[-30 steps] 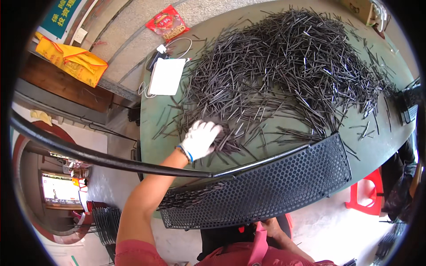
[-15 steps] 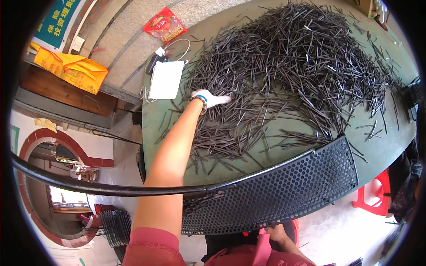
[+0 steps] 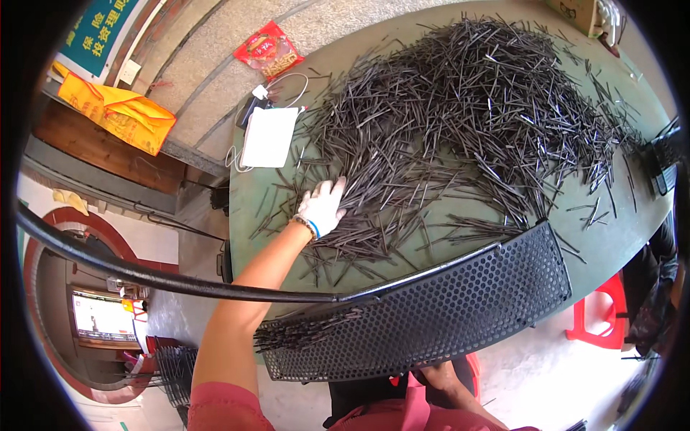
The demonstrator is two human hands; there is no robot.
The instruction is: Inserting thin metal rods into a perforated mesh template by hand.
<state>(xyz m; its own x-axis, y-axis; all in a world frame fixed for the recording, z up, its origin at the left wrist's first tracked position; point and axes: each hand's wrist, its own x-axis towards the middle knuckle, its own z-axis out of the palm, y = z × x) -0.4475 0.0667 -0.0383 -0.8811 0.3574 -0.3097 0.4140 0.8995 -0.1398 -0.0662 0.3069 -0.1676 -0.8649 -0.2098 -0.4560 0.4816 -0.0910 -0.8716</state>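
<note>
The left hand – gloved, fingers spread flat, gripping nothing – rests on the dark thin sticks heaped across the green table, near its left edge beside a white pad, while the right hand is out of view.

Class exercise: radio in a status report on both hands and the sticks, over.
Left hand in white glove, flat on thin dark metal sticks heaped on green table. Right hand under black perforated mesh panel, mostly hidden. White pad clear of reach.
</note>
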